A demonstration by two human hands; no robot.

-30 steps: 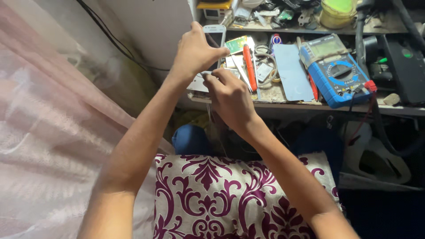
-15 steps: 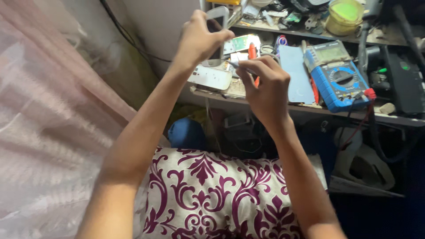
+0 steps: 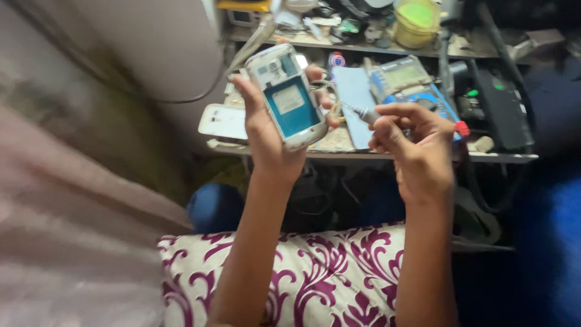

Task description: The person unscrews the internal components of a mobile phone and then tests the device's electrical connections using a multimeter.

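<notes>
In the upper middle of the frame the left hand (image 3: pixel 269 130) has its fingers clamped on an opened white phone (image 3: pixel 285 97) above the table (image 3: pixel 387 156), while the right hand (image 3: pixel 417 148) fingers pinch a thin screwdriver (image 3: pixel 362 112) just beside it.

A cluttered workbench (image 3: pixel 387 157) carries a white phone cover (image 3: pixel 222 121) at its left end, a grey-blue flat panel (image 3: pixel 352 97) mid-bench, a blue multimeter (image 3: pixel 417 91) beside it (partly hidden) and a black box (image 3: pixel 502 115) toward the right end.
</notes>
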